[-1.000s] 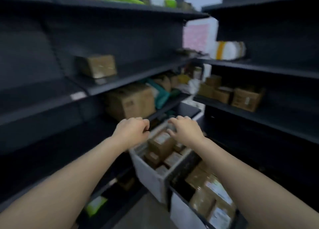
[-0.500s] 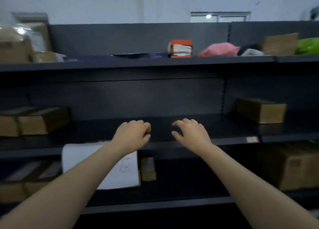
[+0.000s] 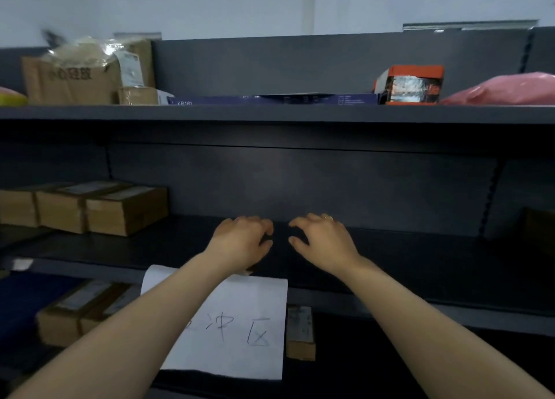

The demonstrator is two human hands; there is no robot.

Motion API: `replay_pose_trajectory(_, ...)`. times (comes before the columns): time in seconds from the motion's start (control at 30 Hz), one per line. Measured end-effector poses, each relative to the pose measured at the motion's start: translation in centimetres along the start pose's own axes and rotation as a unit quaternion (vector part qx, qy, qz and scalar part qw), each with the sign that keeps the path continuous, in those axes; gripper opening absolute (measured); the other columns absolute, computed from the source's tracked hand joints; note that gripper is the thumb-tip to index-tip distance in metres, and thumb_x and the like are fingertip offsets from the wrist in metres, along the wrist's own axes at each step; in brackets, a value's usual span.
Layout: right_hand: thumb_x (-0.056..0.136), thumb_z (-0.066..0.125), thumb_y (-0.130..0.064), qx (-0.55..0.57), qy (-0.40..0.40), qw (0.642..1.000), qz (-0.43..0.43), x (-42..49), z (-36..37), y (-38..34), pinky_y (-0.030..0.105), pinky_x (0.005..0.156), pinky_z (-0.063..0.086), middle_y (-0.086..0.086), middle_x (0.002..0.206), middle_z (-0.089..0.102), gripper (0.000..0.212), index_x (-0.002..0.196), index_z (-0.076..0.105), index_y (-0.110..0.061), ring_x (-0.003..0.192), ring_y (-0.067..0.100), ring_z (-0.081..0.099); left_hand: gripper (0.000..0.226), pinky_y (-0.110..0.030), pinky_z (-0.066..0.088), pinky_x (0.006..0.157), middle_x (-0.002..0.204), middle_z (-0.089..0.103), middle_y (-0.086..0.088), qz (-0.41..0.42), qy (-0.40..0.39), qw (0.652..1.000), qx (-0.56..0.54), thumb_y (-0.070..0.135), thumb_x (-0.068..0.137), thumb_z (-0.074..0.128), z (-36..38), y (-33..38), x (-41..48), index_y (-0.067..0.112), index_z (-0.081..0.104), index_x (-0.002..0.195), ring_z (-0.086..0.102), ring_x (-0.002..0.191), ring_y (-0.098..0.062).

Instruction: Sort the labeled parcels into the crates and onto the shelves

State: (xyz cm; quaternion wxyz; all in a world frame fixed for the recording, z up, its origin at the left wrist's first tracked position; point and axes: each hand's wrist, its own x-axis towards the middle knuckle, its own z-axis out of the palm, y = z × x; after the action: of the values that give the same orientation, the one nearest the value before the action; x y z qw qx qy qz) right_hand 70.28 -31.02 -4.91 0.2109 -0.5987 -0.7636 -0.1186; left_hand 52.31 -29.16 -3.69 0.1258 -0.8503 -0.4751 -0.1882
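Over the middle shelf (image 3: pixel 420 266), both hands are held side by side, palms down, near each other but apart. The left hand (image 3: pixel 240 242) is seen with its fingers loosely curled, and nothing can be made out in its grasp. The right hand (image 3: pixel 324 242), with a ring (image 3: pixel 329 217) on one finger, is likewise loosely curled with nothing visible in it. The gap between them is dark, and whether anything lies there cannot be told.

At the left of the same shelf, three brown parcels (image 3: pixel 99 209) are lined up, touching one another. A white sheet (image 3: pixel 240 323) with handwritten characters is seen hanging at that shelf's front edge, partly covered by the left forearm. On the lower shelf (image 3: pixel 450 368), cartons (image 3: pixel 69 314) are seen left of the sheet, and a small box (image 3: pixel 300 332) is stood just right of it.

On the top shelf (image 3: pixel 270 113), a big carton (image 3: pixel 69 80) with a wrapped bundle (image 3: pixel 81 50) on it is placed at the left. A flat blue box (image 3: pixel 270 99) is laid in the middle, an orange box (image 3: pixel 411 84) is stood at its right end, and a pink bag (image 3: pixel 504 92) is laid at the far right.
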Motion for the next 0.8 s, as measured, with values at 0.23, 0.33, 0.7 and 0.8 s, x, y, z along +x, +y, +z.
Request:
replay_pose_trajectory(0.23,0.097,0.048,-0.04,0.023,-0.021,0.998,-0.048,6.6,2.3,-0.4,0.038,0.096,0.043,0.002,0.129,0.056,0.042,0.135,0.05,-0.023,0.119,0.024,0.048,0.028,-0.029,0.038,0.078,0.115,0.061,0.002,-0.03,0.026,0.999,0.019,0.034,0.094,0.048,1.4,-3.6,2.9,0.023,0.056,0.117,0.055,0.105,-0.018)
replay_pose_trajectory(0.33,0.097,0.049,-0.04,0.04,-0.036,0.996,-0.071,9.6,3.8,-2.7,0.038,0.096,0.043,0.002,0.13,0.055,0.042,0.135,0.05,-0.023,0.119,0.025,0.048,0.028,-0.029,0.039,0.08,0.116,0.06,0.002,-0.062,0.033,0.997,0.037,0.035,0.093,0.048,1.2,-7.3,2.8,0.023,0.056,0.117,0.054,0.108,-0.018)
replay_pose_trajectory(0.7,0.094,0.05,-0.051,0.126,-0.124,0.978,-0.109,23.6,11.1,-18.5,0.042,0.105,0.038,0.007,0.143,0.042,0.058,0.144,0.038,-0.026,0.129,0.03,0.042,0.048,-0.038,0.035,0.1,0.137,0.043,-0.003,-0.194,-0.019,0.978,0.08,0.041,0.093,0.047,1.5,-28.1,-0.1,0.029,0.039,0.138,0.039,0.127,-0.025)
replay_pose_trajectory(0.8,0.094,0.048,-0.052,0.14,-0.125,0.978,-0.094,27.2,13.7,-23.7,0.041,0.106,0.038,0.007,0.145,0.038,0.058,0.144,0.039,-0.025,0.13,0.031,0.041,0.05,-0.038,0.034,0.1,0.139,0.04,-0.002,-0.213,-0.016,0.974,0.074,0.042,0.094,0.044,1.5,-35.0,-1.0,0.029,0.034,0.141,0.037,0.128,-0.025)
